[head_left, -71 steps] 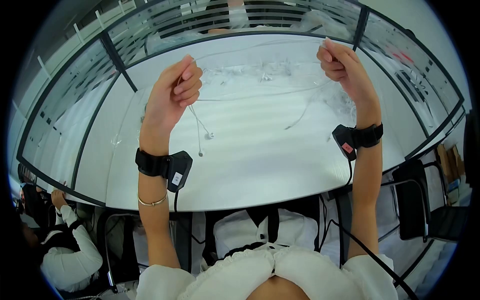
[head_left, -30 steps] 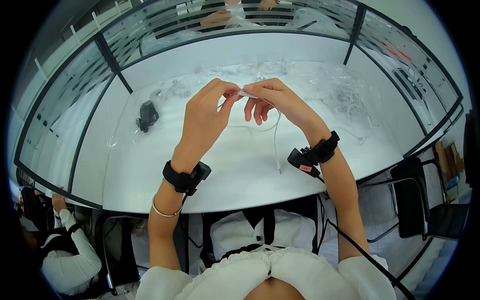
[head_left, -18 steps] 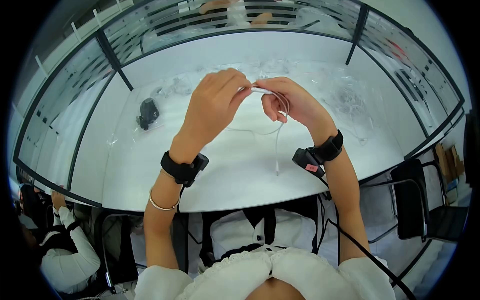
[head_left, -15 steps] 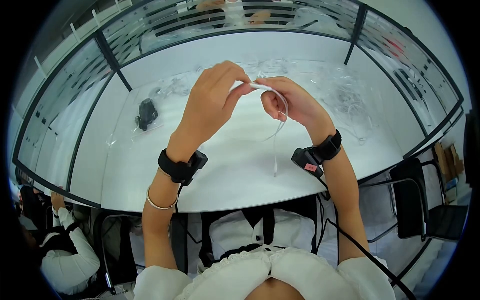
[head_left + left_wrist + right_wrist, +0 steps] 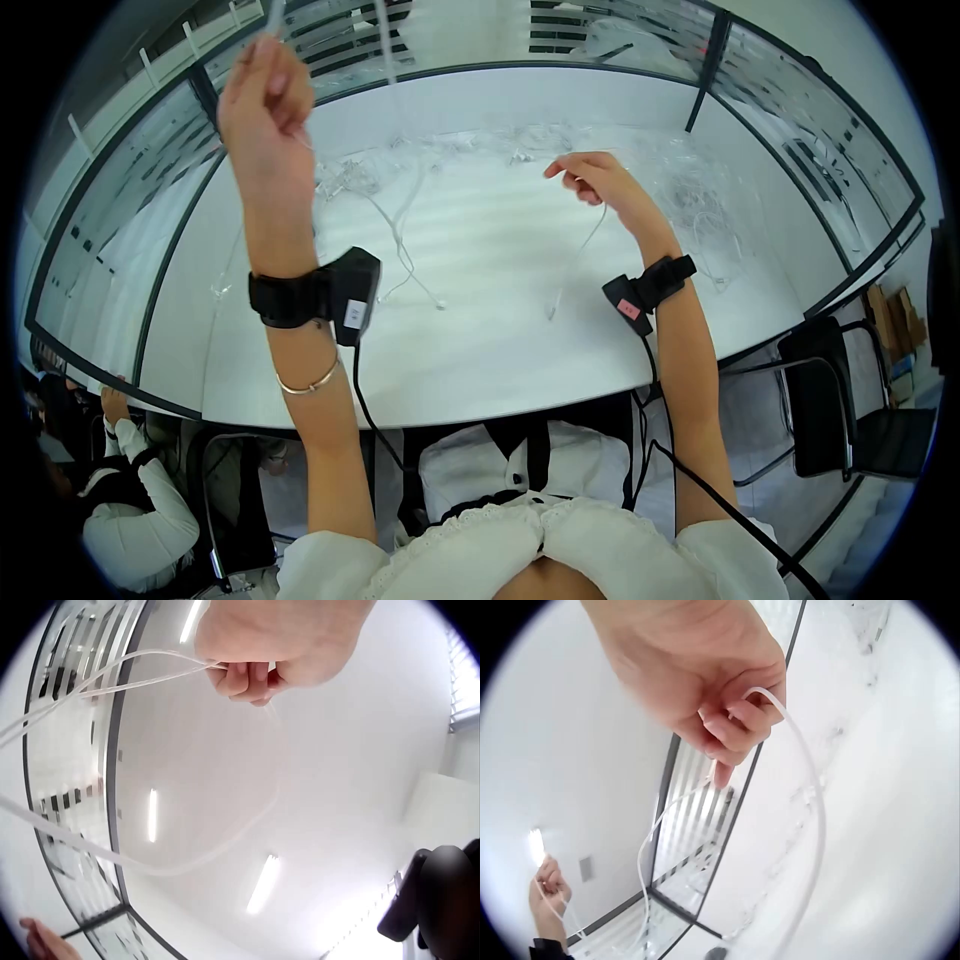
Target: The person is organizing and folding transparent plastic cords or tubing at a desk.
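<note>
My left hand is raised at the upper left in the head view, over the far partition. Its curled fingers grip a white earphone cord, which loops away on both sides in the left wrist view. My right hand is lower, over the right half of the table. Its curled fingers hold another stretch of the earphone cord, seen in the right wrist view. Below my right hand a thin cord end hangs down. Two thin strands trail over the table's middle left, one ending in a small white tip.
The white table is fenced by glass partitions with dark frames. A clear plastic bag of coiled white cords lies at the right. Crumpled clear plastic and white pieces line the back. Black chairs and another person are nearby.
My hands were first wide apart, then came together over a small white piece on the cord. Now the left has swung up and left with the cord; the right has moved slightly right.
</note>
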Demonstrator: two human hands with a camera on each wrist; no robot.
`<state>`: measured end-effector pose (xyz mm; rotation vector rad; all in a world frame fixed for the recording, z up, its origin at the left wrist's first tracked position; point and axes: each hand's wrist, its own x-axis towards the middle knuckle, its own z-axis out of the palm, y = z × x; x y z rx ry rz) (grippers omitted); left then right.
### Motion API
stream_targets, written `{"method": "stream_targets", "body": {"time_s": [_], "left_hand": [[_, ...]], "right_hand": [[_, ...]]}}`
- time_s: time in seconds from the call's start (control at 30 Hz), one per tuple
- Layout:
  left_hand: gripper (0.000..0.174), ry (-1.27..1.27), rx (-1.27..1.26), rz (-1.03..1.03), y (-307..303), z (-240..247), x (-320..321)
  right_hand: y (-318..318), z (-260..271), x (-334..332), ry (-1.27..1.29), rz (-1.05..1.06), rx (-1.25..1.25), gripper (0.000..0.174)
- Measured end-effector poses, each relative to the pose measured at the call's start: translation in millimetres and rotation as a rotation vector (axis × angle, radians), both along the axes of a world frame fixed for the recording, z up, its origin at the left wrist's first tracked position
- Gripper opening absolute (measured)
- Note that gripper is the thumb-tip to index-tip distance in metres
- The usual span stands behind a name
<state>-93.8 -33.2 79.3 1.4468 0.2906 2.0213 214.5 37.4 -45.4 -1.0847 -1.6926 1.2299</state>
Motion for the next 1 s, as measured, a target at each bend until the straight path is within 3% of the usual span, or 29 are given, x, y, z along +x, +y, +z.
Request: {"method": "stream_targets", "body": {"time_s": [0.1,0.2,0.27,0.4,0.47,0.53,0.63,0.73,0.8,0.87,1.0], "left_hand": [[0.014,0.002,0.02,0.063,-2.9,5.3,-22.0],[0.019,0.094,-0.017,0.223,-8.4,8.5,-35.5],[0.021,0.158,-0.048,0.321,-10.5,7.6,-34.5],[0.026,0.298,-0.096,0.427,-10.0,7.1,-18.6],[0.027,0.393,-0.149,0.437,-12.3,4.8,-1.2],[0.026,0.497,-0.142,0.461,-8.8,0.9,9.0],[0.02,0.639,-0.149,0.415,-9.8,-3.4,22.9],[0.018,0.766,-0.106,0.371,-15.1,-2.0,27.2],[0.022,0.841,-0.044,0.36,-18.5,-3.0,22.6],[0.021,0.91,-0.021,0.38,-13.0,-6.7,14.9],[0.024,0.958,-0.054,0.334,-14.0,-1.4,5.5]], "right_hand": [[36.6,-27.2,35.1,0.048,-0.068,0.062,0.027],[53.4,-41.5,60.7,-0.15,-0.276,-0.014,0.025],[57.4,-54.1,68.8,-0.232,-0.307,0.101,0.025],[27.3,-18.4,32.6,-0.346,-0.328,0.534,0.037],[-20.1,33.7,-11.7,-0.149,-0.064,0.478,0.046],[-48.4,54.0,-45.6,0.116,0.177,0.48,0.051],[-76.4,67.3,-86.7,0.313,0.304,0.464,0.046],[-69.1,88.4,-70.8,0.46,0.567,0.458,0.038],[-87.0,107.7,-48.5,0.557,0.345,0.369,0.032],[-78.3,118.1,-10.2,0.537,0.446,0.391,0.029],[-72.2,136.1,30.1,0.186,0.129,0.552,0.032]]}}
